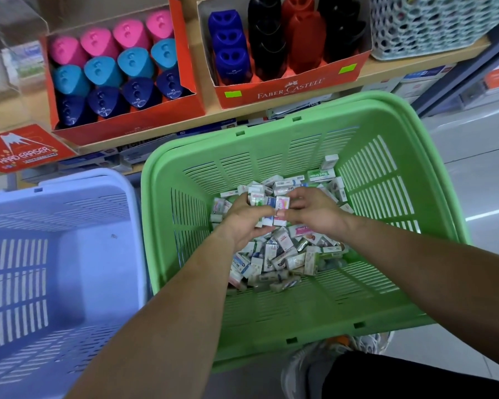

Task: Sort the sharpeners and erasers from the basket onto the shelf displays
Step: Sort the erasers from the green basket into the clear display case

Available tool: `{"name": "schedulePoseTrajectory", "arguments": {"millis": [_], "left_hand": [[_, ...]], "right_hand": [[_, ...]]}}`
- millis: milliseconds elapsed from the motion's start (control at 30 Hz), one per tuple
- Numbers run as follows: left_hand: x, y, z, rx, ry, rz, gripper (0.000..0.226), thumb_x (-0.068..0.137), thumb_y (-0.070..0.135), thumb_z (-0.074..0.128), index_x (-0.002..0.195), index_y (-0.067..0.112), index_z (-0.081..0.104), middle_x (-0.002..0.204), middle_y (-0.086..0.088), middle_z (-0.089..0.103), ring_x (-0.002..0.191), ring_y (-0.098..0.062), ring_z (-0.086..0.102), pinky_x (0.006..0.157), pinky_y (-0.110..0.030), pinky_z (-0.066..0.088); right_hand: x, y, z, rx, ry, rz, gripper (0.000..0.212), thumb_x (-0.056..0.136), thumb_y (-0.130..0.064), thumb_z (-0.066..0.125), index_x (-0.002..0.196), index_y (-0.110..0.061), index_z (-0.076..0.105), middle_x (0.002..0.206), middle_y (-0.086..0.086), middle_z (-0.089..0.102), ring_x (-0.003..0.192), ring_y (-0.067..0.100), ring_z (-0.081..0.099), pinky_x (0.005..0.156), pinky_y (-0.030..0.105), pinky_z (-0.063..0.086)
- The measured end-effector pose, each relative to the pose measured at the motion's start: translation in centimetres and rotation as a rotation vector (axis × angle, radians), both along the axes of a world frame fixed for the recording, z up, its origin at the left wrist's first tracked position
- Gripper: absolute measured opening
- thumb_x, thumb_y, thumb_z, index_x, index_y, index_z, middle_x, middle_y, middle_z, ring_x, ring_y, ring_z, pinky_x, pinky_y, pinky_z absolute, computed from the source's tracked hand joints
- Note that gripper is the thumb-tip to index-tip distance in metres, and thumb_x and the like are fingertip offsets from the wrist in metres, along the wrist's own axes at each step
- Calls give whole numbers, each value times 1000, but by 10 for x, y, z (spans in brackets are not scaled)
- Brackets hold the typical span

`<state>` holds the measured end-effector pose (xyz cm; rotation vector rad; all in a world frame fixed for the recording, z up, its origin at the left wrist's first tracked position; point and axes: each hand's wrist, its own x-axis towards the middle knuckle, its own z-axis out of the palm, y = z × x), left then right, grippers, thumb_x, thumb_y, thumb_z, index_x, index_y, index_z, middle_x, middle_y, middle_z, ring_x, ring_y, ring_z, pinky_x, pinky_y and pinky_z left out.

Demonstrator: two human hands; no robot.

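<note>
in the middle of the frame the left hand [244, 217] curls round a small bunch of erasers [271, 204] low in the green basket [386, 197]. the right hand [314, 214] pinches one. they look light, firm and slick-wrapped, so grip them across the long sides.

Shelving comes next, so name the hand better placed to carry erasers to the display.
Left. The left hand grips a stack of erasers, and the Hard Eraser display sits at far left.
</note>
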<state>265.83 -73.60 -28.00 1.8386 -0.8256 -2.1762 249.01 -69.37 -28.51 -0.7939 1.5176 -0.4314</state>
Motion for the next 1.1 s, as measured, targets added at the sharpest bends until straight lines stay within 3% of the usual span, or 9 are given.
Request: {"name": "schedulePoseTrajectory", "arguments": {"millis": [100, 300, 400, 467, 600, 733, 800, 1000, 1100], "left_hand": [[0, 0, 2, 46, 36, 38, 104, 82, 1, 78, 160, 24, 13, 162, -11, 23, 121, -23, 49, 94, -42, 58], [0, -1, 2, 107, 105, 123, 106, 76, 12, 87, 157, 21, 19, 160, -11, 24, 122, -23, 50, 87, -37, 61], [0, -1, 1, 64, 38, 98, 115, 73, 18, 90, 159, 20, 14, 162, -12, 23, 122, -23, 50, 89, -36, 61], [1, -2, -2, 37, -15, 92, 105, 73, 18, 90, 154, 15, 23, 157, -13, 30, 117, -20, 53, 88, -35, 61], [4, -7, -10, -23, -160, -6, 73, 74, 21, 89, 132, 6, 47, 147, -13, 44, 99, -17, 62, 85, -31, 62], [7, -2, -24, -112, -367, -175, 60, 73, 25, 89, 116, 0, 55, 150, -18, 45, 130, -35, 53, 106, -42, 50], [6, -1, -27, -134, -398, -192, 65, 70, 26, 92, 116, -1, 56, 152, -19, 43, 135, -37, 48, 109, -46, 48], [2, -3, -17, -112, -292, -161, 62, 77, 14, 87, 124, 2, 50, 148, -19, 45, 118, -31, 61, 80, -35, 63], [-3, -6, 1, -128, -262, -117, 80, 79, 8, 84, 145, 6, 38, 146, -18, 45, 121, -33, 59, 86, -41, 62]], "right_hand": [[-1, 0, 4, -51, -29, -71, 29, 82, -6, 80, 94, -25, 61, 93, -4, 67, 77, 4, 67, 64, 15, 56], [-3, -5, 4, -82, -12, -175, 39, 72, -3, 86, 104, -6, 62, 97, 13, 69, 74, 18, 69, 69, 34, 63], [-2, -5, 0, -126, -13, -139, 30, 73, -1, 86, 97, -2, 68, 95, 13, 73, 78, 19, 72, 73, 28, 62], [-2, -4, -1, -129, -35, -86, 26, 74, -1, 85, 95, -11, 73, 98, 5, 76, 90, 15, 74, 82, 24, 59], [-13, -6, -11, -184, 261, 120, 29, 85, -6, 77, 110, -21, 72, 109, -7, 71, 97, 7, 67, 97, 33, 54], [-19, 4, -22, -161, 569, 603, 52, 87, -19, 75, 135, -30, 59, 136, -5, 58, 118, 15, 56, 104, 37, 47], [-19, 7, -26, -139, 599, 663, 49, 87, -25, 76, 132, -31, 59, 135, -4, 56, 117, 16, 55, 100, 39, 49], [-19, 2, -17, -154, 585, 480, 19, 97, -33, 64, 113, -22, 66, 112, -3, 67, 97, 17, 65, 91, 38, 54], [-16, -8, -5, -136, 472, 269, 17, 102, -32, 56, 112, -18, 59, 93, 2, 66, 83, 20, 66, 68, 34, 51]]}}
